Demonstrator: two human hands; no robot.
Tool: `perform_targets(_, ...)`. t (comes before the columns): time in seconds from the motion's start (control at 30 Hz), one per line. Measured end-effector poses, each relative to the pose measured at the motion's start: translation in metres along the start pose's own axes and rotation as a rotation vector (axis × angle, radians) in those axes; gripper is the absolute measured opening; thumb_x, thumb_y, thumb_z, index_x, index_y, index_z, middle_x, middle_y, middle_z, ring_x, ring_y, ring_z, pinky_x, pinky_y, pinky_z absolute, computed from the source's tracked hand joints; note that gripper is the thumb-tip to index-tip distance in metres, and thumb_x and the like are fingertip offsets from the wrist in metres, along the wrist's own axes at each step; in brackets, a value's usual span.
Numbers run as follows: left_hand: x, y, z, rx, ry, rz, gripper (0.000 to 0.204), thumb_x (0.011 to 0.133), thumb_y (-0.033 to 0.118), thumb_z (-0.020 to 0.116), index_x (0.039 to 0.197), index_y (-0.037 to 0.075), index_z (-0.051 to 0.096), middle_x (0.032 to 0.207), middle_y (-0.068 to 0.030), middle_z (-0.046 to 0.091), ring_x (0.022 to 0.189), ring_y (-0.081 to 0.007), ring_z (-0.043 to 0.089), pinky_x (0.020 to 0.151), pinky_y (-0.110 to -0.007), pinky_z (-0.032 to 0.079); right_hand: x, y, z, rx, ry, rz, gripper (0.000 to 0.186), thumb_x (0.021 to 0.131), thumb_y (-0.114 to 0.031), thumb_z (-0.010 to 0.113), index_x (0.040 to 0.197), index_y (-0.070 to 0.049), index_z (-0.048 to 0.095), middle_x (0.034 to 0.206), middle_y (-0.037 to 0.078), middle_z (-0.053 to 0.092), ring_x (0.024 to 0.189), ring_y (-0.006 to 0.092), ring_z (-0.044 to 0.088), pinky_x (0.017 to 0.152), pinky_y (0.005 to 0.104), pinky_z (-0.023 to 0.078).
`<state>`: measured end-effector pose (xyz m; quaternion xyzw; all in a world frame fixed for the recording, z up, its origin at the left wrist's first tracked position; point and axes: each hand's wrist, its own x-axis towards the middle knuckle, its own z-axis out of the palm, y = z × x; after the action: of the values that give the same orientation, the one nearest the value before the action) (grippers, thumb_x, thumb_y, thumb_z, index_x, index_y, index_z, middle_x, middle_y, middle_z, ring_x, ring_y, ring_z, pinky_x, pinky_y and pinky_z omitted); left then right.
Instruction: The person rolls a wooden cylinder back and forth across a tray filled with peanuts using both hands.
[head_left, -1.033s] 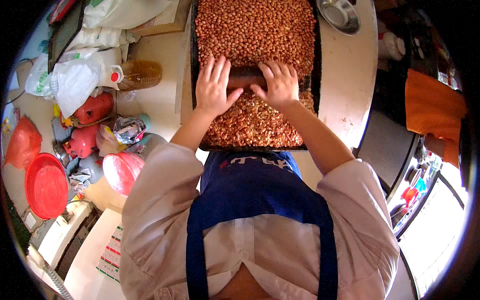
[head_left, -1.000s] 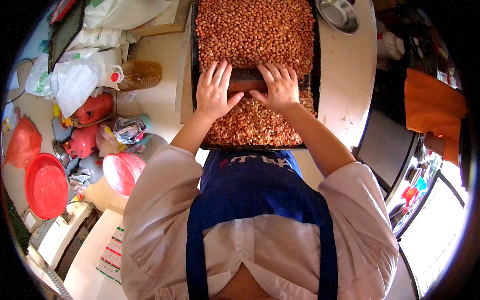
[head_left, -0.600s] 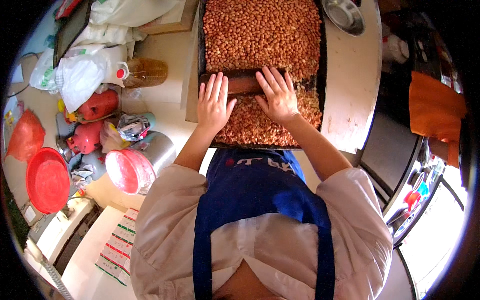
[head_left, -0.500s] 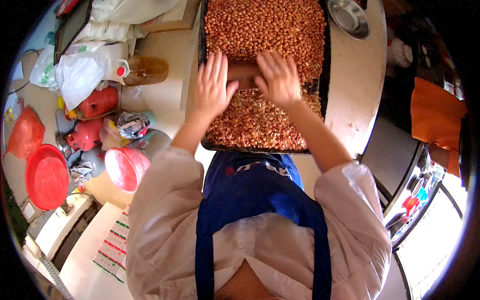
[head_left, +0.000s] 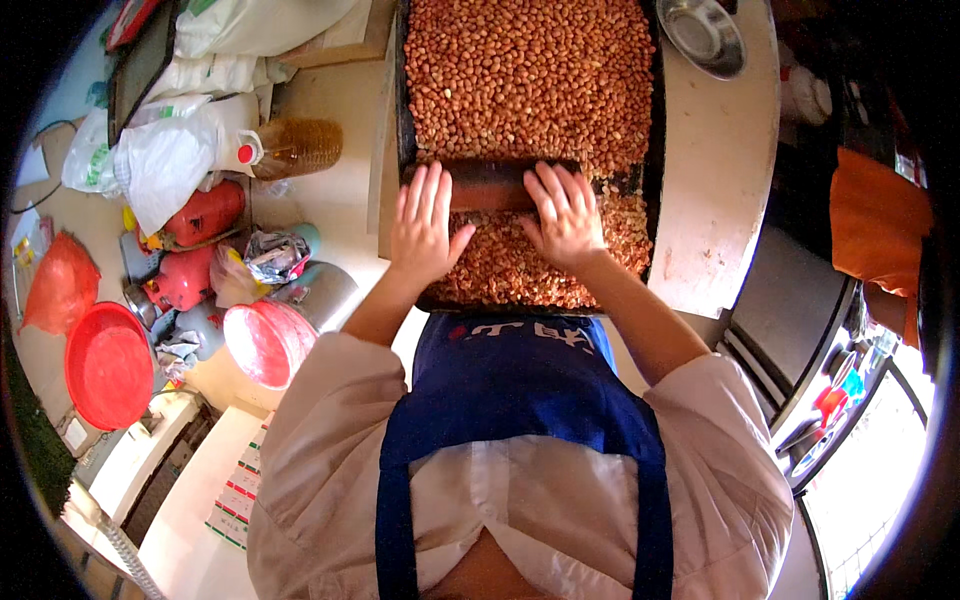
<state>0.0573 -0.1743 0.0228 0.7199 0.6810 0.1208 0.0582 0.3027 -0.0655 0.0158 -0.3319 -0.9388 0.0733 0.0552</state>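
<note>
A dark tray point(head_left: 657, 120) lies on the table point(head_left: 715, 200), its near edge by the person's blue apron point(head_left: 520, 375). Inside it, a brown bar point(head_left: 490, 186) runs crosswise, its left end close to the tray's left edge and its right end short of the right edge. The left hand point(head_left: 428, 222) lies palm down over the bar's left part, the right hand point(head_left: 567, 217) over its right end. Both are opened out, fingers straight across the top rather than wrapped around it, thumbs pointing inward on the near side. The hands are apart, a stretch of bar showing between them. Whole peanuts point(head_left: 530, 80) fill the tray beyond the bar; broken peanuts point(head_left: 520, 262) cover it from there to the near edge. A metal bowl point(head_left: 703, 38) sits between the tray's right edge and the table's right edge.
</note>
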Motion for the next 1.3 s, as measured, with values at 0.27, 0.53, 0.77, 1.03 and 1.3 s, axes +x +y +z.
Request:
perform_targets(0.27,0.173,-0.068,0.012,-0.011,0.098,-0.262,0.098,0.101,0.071,0.029,0.160,-0.007,0.020,0.169,-0.0228,0.020,0.158,-0.0350,0.014,0.128,-0.049,0.014,0.168,0.068,-0.022,-0.001,0.075,0.286,0.064,0.106,-0.056,0.040,0.129,0.001,0.053,0.125,0.021,0.057,0.122,0.0331,0.053,0.106,0.0497,0.043)
perform_targets(0.53,0.079,-0.025,-0.001,0.066,0.025,-0.008,0.091,0.099,0.064,0.047,0.156,-0.006,0.034,0.164,-0.0234,0.031,0.155,-0.0374,0.025,0.122,-0.054,0.024,0.075,0.026,-0.003,-0.029,0.017,0.114,0.052,0.102,-0.048,0.053,0.133,-0.007,0.052,0.128,0.019,0.054,0.122,0.0318,0.052,0.105,0.0468,0.041)
perform_targets(0.77,0.090,-0.035,0.006,0.023,-0.009,-0.044,0.081,0.105,0.058,0.037,0.156,-0.006,0.035,0.165,-0.0246,0.029,0.155,-0.0370,0.024,0.124,-0.050,0.025,0.117,0.024,-0.046,-0.046,-0.447,0.240,0.066,0.106,-0.058,0.035,0.137,-0.002,0.050,0.132,0.020,0.055,0.122,0.0304,0.055,0.104,0.0456,0.045)
perform_targets(1.03,0.136,-0.049,0.011,0.083,0.146,-0.094,0.100,0.097,0.073,0.041,0.159,-0.005,0.027,0.168,-0.0214,0.023,0.157,-0.0388,0.017,0.122,-0.057,0.021,0.152,0.040,-0.036,-0.198,-0.196,0.294,0.079,0.100,-0.070,0.040,0.143,-0.004,0.046,0.141,0.019,0.053,0.139,0.0353,0.045,0.116,0.0489,0.039)
perform_targets(1.3,0.093,-0.009,-0.016,0.084,-0.093,-0.066,0.082,0.074,0.035,0.085,0.145,0.010,0.052,0.143,-0.0124,0.057,0.133,-0.0338,0.051,0.112,-0.050,0.039,0.099,0.026,-0.047,-0.101,-0.367,0.153,0.087,0.077,-0.054,0.083,0.146,-0.013,0.047,0.137,0.011,0.060,0.134,0.0271,0.053,0.117,0.0467,0.039)
